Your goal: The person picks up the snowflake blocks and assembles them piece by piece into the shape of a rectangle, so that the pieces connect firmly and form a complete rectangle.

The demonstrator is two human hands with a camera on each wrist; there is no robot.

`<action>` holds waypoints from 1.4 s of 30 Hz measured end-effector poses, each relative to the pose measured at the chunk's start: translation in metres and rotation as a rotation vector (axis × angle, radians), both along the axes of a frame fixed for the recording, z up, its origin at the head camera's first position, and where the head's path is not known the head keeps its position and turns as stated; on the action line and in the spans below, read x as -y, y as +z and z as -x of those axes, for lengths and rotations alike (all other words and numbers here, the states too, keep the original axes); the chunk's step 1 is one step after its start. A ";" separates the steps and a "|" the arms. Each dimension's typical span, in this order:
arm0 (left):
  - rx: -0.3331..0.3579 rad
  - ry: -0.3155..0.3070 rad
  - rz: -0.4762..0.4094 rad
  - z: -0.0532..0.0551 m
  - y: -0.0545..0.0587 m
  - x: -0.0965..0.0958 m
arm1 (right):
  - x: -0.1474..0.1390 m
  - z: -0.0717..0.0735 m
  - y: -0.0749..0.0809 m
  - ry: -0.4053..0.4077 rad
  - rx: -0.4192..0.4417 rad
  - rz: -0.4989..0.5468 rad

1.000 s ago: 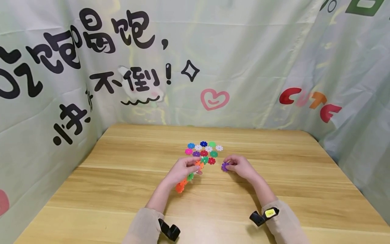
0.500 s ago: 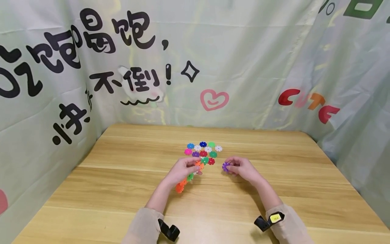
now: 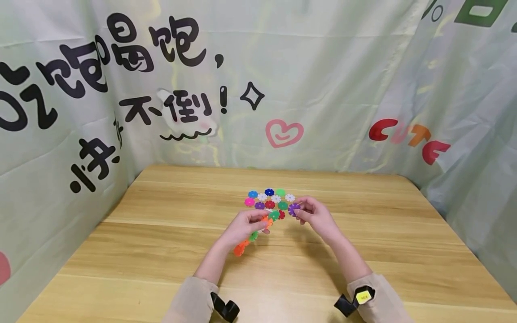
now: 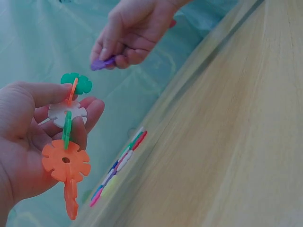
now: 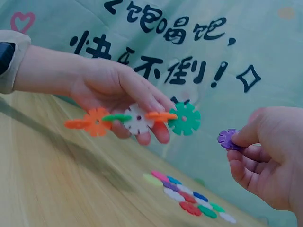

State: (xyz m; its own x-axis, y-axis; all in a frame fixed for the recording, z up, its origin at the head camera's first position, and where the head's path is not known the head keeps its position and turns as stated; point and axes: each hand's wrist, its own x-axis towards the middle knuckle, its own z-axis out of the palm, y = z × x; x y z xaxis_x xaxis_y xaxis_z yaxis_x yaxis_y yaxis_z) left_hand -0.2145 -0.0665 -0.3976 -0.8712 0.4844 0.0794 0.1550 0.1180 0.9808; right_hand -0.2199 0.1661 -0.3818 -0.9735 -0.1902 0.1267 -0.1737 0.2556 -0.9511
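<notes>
purple disc [image 3: 294,209], pinched in right hand [image 3: 317,217], has risen nearer the chain [image 5: 134,125] gripped in left hand [image 3: 242,226] (green piece [image 5: 190,118] nearest), seemingly closer to joining.

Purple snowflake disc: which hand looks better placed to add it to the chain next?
Probably the right hand: it pinches the purple snowflake disc near the green disc ending the chain, while the left hand is occupied holding that chain.

Wooden table [image 3: 404,229]; pale curtain [image 3: 323,80] behind, printed black characters [image 3: 188,106], pink heart [image 3: 284,136], "CUTE" lettering [image 3: 418,135].
</notes>
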 end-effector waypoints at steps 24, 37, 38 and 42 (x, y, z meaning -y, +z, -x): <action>-0.027 0.039 -0.033 0.000 -0.004 -0.006 | 0.018 -0.006 0.008 0.047 0.001 0.056; -0.063 0.082 0.030 -0.001 -0.004 -0.006 | 0.024 -0.007 0.006 0.041 -0.021 0.042; -0.060 0.086 0.034 -0.001 -0.004 -0.006 | 0.024 -0.007 0.006 0.041 -0.023 0.041; -0.044 0.092 0.047 0.001 -0.004 -0.006 | 0.026 -0.009 0.007 0.049 -0.031 0.038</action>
State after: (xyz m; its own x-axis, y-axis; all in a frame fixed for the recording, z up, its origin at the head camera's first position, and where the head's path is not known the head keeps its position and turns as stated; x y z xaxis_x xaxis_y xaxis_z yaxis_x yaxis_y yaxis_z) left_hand -0.2153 -0.0605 -0.4016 -0.9085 0.4062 0.0982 0.1846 0.1792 0.9663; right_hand -0.2108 0.1403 -0.3747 -0.9587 -0.2319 0.1650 -0.2148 0.2095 -0.9539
